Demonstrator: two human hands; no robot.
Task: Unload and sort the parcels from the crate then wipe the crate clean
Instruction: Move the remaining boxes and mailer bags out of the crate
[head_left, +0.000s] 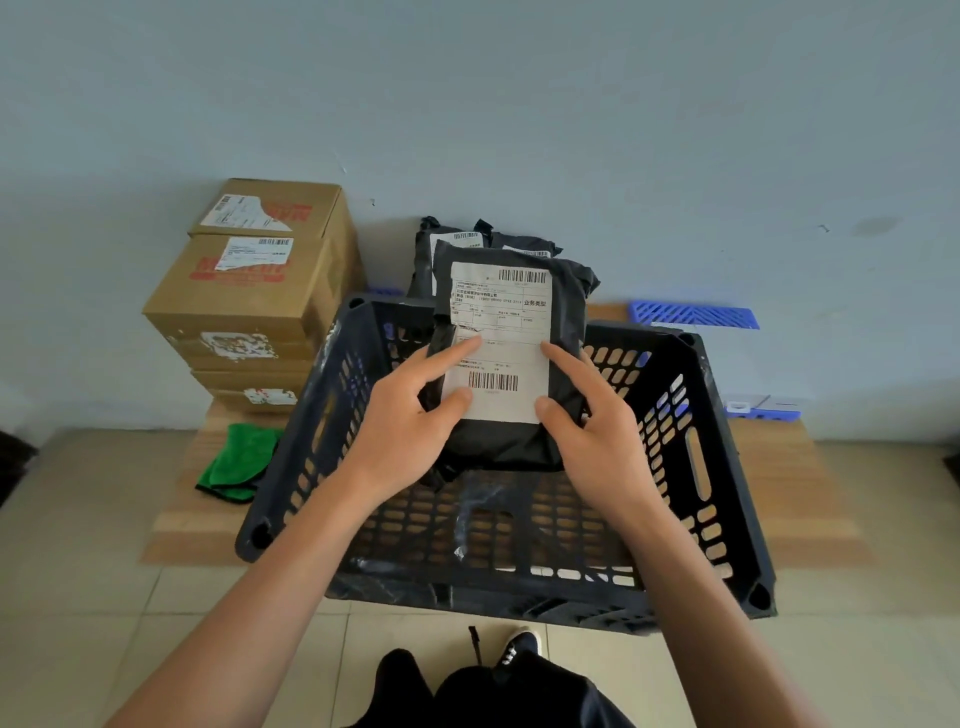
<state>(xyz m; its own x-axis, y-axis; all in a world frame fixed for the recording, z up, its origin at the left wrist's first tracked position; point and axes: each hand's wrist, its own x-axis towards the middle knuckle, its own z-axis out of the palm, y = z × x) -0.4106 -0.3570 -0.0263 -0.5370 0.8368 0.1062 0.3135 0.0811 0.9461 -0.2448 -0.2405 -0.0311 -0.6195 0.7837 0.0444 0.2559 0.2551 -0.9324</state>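
Note:
A black plastic mailer parcel (566, 291) with a white shipping label is held up over the black slatted crate (696, 467). My left hand (410, 415) grips its left edge, thumb on the label. My right hand (592, 415) grips its right edge, index finger stretched onto the label. The crate's floor shows bare slats with a scrap of clear tape. Behind the crate lie more black mailer parcels (462, 244) against the wall. A stack of brown cardboard boxes (249, 296) stands at the back left. A green cloth (239, 462) lies crumpled left of the crate.
The crate sits on flattened brown cardboard (779, 478) over a tiled floor. Blue plastic grid pieces (691, 314) lie by the pale wall at the right. My dark trousers and a shoe (519, 649) show at the bottom.

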